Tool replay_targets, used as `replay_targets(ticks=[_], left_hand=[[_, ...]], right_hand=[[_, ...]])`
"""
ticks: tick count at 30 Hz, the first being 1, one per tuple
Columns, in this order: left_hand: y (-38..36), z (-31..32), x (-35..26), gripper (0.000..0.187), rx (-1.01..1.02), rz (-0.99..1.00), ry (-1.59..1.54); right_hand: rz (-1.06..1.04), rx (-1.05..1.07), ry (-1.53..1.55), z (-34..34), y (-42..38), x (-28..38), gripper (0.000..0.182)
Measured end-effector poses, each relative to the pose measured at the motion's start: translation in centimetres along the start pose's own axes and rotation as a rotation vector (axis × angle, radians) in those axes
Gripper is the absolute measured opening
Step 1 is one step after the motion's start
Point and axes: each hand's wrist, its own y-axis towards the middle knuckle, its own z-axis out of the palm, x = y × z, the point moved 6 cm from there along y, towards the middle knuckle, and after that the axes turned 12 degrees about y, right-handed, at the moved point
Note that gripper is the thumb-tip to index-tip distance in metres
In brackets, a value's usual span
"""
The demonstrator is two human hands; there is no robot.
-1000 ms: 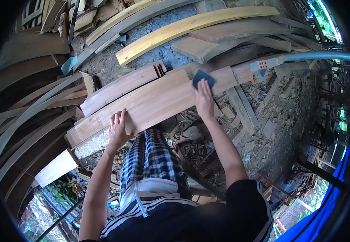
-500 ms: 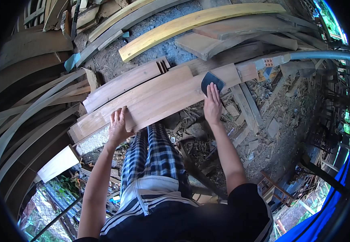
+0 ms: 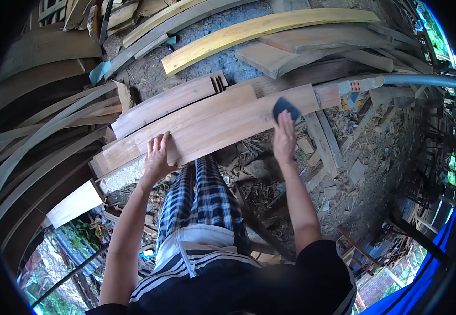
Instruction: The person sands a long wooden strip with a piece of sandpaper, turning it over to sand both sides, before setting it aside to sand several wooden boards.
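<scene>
A long, smooth wooden board (image 3: 222, 128) lies on top of other planks in front of my legs. At its left end, my left hand (image 3: 157, 158) is closed around the edge, fingers bent and thumb by the near side. Toward the right end, my right hand (image 3: 284, 140) presses a dark sheet of sandpaper (image 3: 285, 108) on the board's face, with the fingers long and close together over it. The sandpaper's lower part is hidden by the fingertips. Just behind lies a second light plank (image 3: 207, 109), partly covered by the top board.
A grooved plank (image 3: 165, 102) lies farther back. Beyond it rest a yellowish beam (image 3: 270, 31) and stacked boards (image 3: 322, 39). Curved timber (image 3: 33, 142) fills the left side. Wood scraps (image 3: 327, 194) litter the ground at right, and a blue pipe (image 3: 422, 80) extends there.
My right hand and the sandpaper have shifted slightly right and down the board. My left hand stays at the left end. The whole view has moved a little.
</scene>
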Motion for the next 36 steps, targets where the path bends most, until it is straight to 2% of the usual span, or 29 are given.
replay_targets(ticks=[1,2,5,7,10,11,13,14,15,16,18,20,23,24,26,27,29,30,32,33,35,36], left_hand=[[0.0,0.0,0.0,0.121,0.004,0.000,-0.003],[-0.1,0.1,0.0,0.121,0.008,-0.002,-0.008],[-0.4,0.2,0.0,0.122,0.011,-0.002,-0.008],[-0.3,0.2,0.1,0.124,0.007,0.006,-0.022],[-0.7,0.2,0.4,0.126,-0.064,0.033,-0.032],[-0.9,0.2,0.7,0.126,-0.067,0.027,-0.034],[-1.9,-0.4,1.3,0.126,-0.216,-0.025,-0.012],[-2.1,-0.3,1.6,0.126,-0.213,-0.029,-0.013],[-2.6,0.1,2.3,0.126,-0.155,-0.079,0.032],[-3.1,0.6,3.2,0.126,-0.095,-0.132,0.077],[-3.6,1.1,4.4,0.124,-0.107,-0.122,0.044],[-3.7,1.0,4.9,0.125,-0.117,-0.067,-0.013],[-3.7,1.0,4.9,0.123,-0.144,-0.089,-0.105],[-3.9,1.0,5.0,0.121,-0.142,-0.106,-0.138],[-4.0,1.2,5.3,0.120,-0.137,-0.117,-0.151],[-3.9,1.6,5.4,0.119,-0.131,-0.110,-0.159],[-3.9,2.1,5.8,0.120,-0.132,-0.113,-0.155],[-3.8,2.3,5.9,0.120,-0.131,-0.123,-0.153],[-3.8,2.4,5.8,0.117,-0.153,-0.094,-0.172],[-3.7,2.4,5.8,0.118,-0.161,-0.091,-0.184],[-3.6,2.4,6.0,0.119,-0.151,-0.098,-0.191],[-3.7,2.6,6.0,0.119,-0.136,-0.103,-0.195]], right_hand=[[-0.003,-0.064,-0.065,-0.6,0.7,-1.5,0.042],[0.118,-0.131,-0.067,-1.1,1.7,-3.4,0.039],[0.227,-0.163,-0.097,-1.2,2.4,-4.3,0.038],[0.175,-0.130,-0.092,0.2,1.5,-0.7,0.040],[-0.049,0.076,0.025,1.9,-1.4,4.9,0.044],[-0.074,0.094,0.026,1.8,-1.1,4.5,0.044],[-0.094,0.078,-0.047,0.8,0.7,2.0,0.041],[-0.069,0.014,-0.172,0.6,2.1,-1.3,0.039],[0.099,-0.117,0.024,-0.9,3.6,-3.8,0.037],[0.153,-0.101,-0.105,-1.3,4.8,-6.9,0.039],[0.298,-0.184,-0.102,-1.9,6.9,-11.2,0.043],[0.387,-0.179,-0.126,-1.2,8.0,-10.7,0.043],[-0.002,-0.065,-0.138,1.3,6.8,-2.3,0.038],[-0.040,0.017,-0.045,1.5,6.2,0.1,0.038],[-0.093,0.114,0.010,0.9,6.0,0.5,0.039],[-0.099,0.120,0.013,0.7,6.5,-0.8,0.039],[0.011,-0.035,-0.056,-0.1,7.8,-7.3,0.040],[0.056,-0.067,-0.211,0.1,8.1,-11.2,0.040],[0.280,-0.078,-0.160,-0.7,8.7,-11.1,0.040],[0.277,-0.077,-0.159,-0.6,8.4,-9.4,0.040],[0.059,-0.068,-0.134,1.1,6.2,-3.6,0.040],[0.031,-0.013,-0.055,1.3,5.2,0.1,0.040]])
